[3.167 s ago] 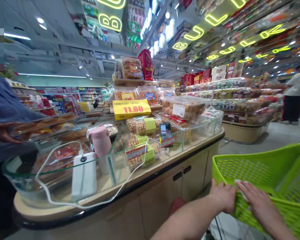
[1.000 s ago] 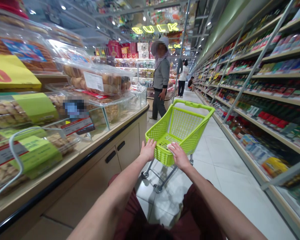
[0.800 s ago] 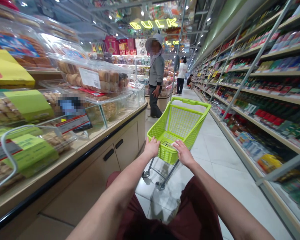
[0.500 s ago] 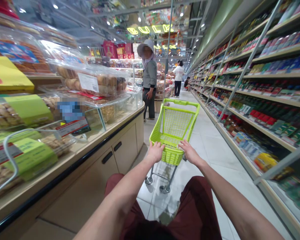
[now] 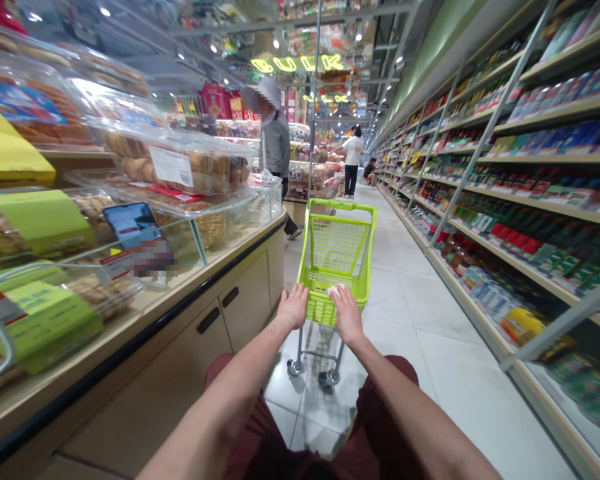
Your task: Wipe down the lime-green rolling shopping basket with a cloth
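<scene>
Trousers of dark red (image 5: 380, 427) fill the bottom of your view, and your two bare forearms run forward from them. Your left hand (image 5: 293, 307) lies on the near left corner of the green cart (image 5: 337, 247). Your right hand (image 5: 347, 315) is just beside it on the same near rim. The fingers of both are laid together over the edge, and you cannot tell whether they curl round it. Something small and white (image 5: 334, 291) shows at your right fingertips, too small to make out.

The cart stands upright on its wheels on the pale tiled floor (image 5: 430, 333), in the middle of the aisle. Close on your left runs the desk (image 5: 180, 293), with a black edge and cupboard doors below. Its glass case holds clear boxes of baked goods (image 5: 180, 163) and packs with green labels (image 5: 40, 220). On your right, shelves (image 5: 530, 200) of packaged goods run down the aisle.

Beyond the cart a person in a grey top (image 5: 276, 143) stands by the desk's far end. Farther off is a person in a white top (image 5: 353, 157), with a yellow neon sign (image 5: 300, 64) above.
</scene>
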Available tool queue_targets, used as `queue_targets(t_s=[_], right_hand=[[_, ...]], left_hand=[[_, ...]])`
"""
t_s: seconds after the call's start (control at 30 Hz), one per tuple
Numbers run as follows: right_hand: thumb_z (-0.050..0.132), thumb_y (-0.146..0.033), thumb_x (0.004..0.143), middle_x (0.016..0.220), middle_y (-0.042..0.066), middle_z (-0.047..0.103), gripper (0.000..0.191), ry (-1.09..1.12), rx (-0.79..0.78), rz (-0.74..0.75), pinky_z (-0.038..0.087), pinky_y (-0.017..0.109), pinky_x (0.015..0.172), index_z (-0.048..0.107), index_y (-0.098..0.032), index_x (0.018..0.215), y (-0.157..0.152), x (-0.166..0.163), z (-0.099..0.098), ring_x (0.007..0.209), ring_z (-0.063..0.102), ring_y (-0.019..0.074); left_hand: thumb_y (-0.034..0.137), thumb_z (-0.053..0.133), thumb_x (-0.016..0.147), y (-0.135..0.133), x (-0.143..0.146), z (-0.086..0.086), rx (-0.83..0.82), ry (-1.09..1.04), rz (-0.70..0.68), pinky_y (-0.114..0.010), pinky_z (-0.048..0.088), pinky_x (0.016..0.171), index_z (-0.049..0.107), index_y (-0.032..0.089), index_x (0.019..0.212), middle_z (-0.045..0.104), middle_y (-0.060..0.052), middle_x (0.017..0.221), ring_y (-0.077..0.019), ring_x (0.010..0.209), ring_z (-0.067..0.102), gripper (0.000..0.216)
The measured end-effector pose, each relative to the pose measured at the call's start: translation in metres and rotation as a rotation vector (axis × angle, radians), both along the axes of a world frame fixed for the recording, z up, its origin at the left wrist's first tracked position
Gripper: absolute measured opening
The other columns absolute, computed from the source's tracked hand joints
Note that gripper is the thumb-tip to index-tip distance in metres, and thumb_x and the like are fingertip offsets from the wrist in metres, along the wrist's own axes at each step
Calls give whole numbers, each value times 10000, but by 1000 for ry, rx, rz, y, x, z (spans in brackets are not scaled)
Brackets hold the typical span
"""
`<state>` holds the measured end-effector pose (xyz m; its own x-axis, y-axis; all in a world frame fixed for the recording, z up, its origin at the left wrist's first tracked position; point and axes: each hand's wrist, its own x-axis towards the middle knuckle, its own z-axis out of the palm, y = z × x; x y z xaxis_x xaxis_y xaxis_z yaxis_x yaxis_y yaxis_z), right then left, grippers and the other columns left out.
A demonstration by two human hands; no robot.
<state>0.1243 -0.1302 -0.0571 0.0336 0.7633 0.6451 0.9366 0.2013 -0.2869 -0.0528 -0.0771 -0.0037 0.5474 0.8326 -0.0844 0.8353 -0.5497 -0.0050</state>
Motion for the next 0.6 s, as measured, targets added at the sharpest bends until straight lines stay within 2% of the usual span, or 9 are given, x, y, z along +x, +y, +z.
queue_targets(t_s=[0.1, 0.2, 0.27, 0.37, 0.5, 0.6], right_hand=[[315, -4, 778, 1340, 69, 404, 507, -68, -10, -25, 288, 450, 1023, 472, -219, 1209, -4, 14, 5, 1299, 234, 211], [324, -67, 825, 1345, 82, 397, 436, -75, -34, -133, 277, 461, 1019, 474, -206, 1209, -12, 35, 8, 1304, 218, 224], [300, -60, 828, 1358, 103, 375, 442, -64, -77, -199, 262, 447, 1027, 468, -172, 1221, -12, 33, 8, 1309, 202, 223], [262, -19, 809, 1371, 127, 351, 486, -40, -122, -182, 249, 418, 1040, 454, -130, 1242, 1, -7, 8, 1312, 196, 208], [271, -69, 839, 1388, 109, 328, 471, -21, -107, -35, 252, 414, 1044, 416, -153, 1279, 28, -72, 9, 1321, 167, 187], [280, -68, 840, 1410, 74, 292, 495, -96, -110, 53, 252, 414, 1047, 374, -190, 1310, 31, -74, 9, 1330, 129, 176]], left_hand=[[94, 459, 674, 2, -5, 3, -12, -14, 8, -512, 118, 1052, 126, 131, 1381, 41, -87, 1468, -222, 1340, 30, 783], [96, 468, 663, 4, -8, 4, -24, -31, 13, -516, 114, 1053, 127, 113, 1379, 43, -95, 1467, -227, 1340, 33, 794], [100, 476, 656, 4, -8, 3, -37, -42, 19, -517, 111, 1053, 130, 102, 1378, 42, -105, 1465, -237, 1339, 29, 801], [121, 482, 657, 5, -10, 0, -44, -73, 12, -511, 119, 1054, 131, 92, 1377, 42, -115, 1464, -247, 1338, 25, 802], [132, 453, 674, 7, -21, -6, 6, -168, -6, -408, 169, 1069, 115, 70, 1377, 68, -119, 1463, -210, 1338, 66, 782], [95, 423, 665, 11, -31, -11, 25, -183, 25, -403, 158, 1073, 119, 79, 1378, 67, -106, 1465, -200, 1338, 72, 776]])
